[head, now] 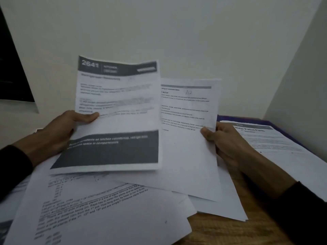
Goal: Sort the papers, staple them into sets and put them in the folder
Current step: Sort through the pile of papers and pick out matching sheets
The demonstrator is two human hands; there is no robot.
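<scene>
My left hand (60, 133) grips a printed sheet with dark header and footer bands (116, 110) by its left edge, thumb on its face. My right hand (224, 142) grips a second sheet marked "A2" (187, 121) by its right edge. Both sheets are held up, tilted toward me, with the left one overlapping the right one's left side. Below them lie several loose papers, the nearest a sheet of maths text (99, 209). At the right a purple folder (247, 119) shows under a "Water Potted Plants" sheet (272, 144). No stapler is in view.
Bare wood of the table (221, 232) shows at the lower right. A pale wall (177, 32) stands close behind the papers, and a side wall closes the right. A dark panel (12, 71) leans at the far left.
</scene>
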